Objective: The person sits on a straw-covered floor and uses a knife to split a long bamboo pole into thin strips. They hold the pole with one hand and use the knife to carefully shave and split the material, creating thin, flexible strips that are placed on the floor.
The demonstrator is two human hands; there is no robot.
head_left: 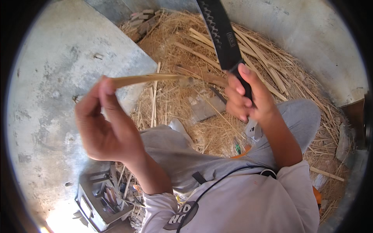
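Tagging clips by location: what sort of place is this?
Probably a rough woodworking spot, perhaps a makeshift workshop: straw-like shavings lie all around, long pale strips are heaped near a grey wall, and the right hand holds a large black-bladed knife.

Soft, fairly bright light spreads over the scene with only gentle shadows, but glare at the lower left burns out to pure white at the foot of the grey wall [62, 89]. Black fisheye vignetting swallows the sides and corners, the wall edges bow, and the far end of the wooden strip [136, 80] is smeared by blur.
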